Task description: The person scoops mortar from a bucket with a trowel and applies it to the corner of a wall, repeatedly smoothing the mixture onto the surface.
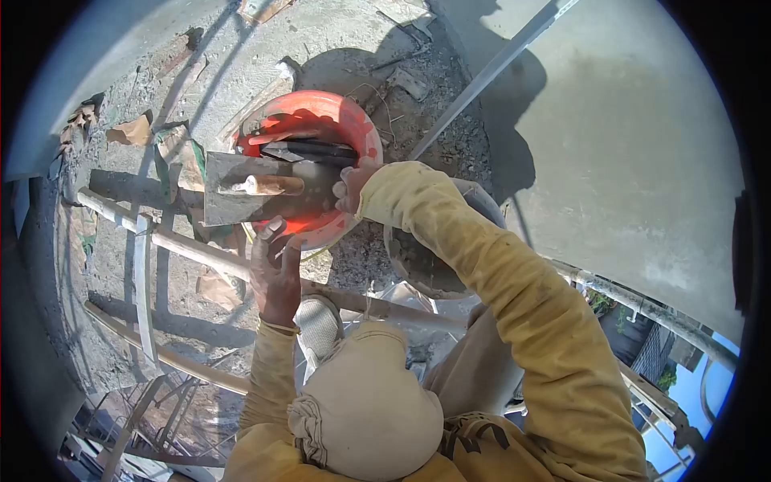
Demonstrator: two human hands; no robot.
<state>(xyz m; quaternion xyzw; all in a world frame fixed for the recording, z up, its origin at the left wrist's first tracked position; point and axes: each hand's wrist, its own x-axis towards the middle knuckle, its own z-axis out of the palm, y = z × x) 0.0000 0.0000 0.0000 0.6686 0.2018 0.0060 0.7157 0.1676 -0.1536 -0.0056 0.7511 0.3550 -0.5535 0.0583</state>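
A plastering float (229, 209) with a grey rectangular blade and a worn wooden handle (277, 185) lies across the mouth of an orange-red bucket (365, 132). My right hand (355, 186) is closed at the float's right end, fingers curled over the blade beside the bucket rim. Below the float, my left hand (277, 269) is open with its fingers apart, fingertips close to the blade's lower edge and the bucket. Inside the bucket, dark-handled tools (313, 150) and a reddish strip (281, 136) stick up behind the float.
A dark round tub (430, 253) stands under my right forearm. A long metal straightedge (494, 76) leans by the smooth grey wall (634, 153). Scaffold pipes (173, 238) cross in front of me. Torn paper bags (181, 157) and rubble litter the rough ground.
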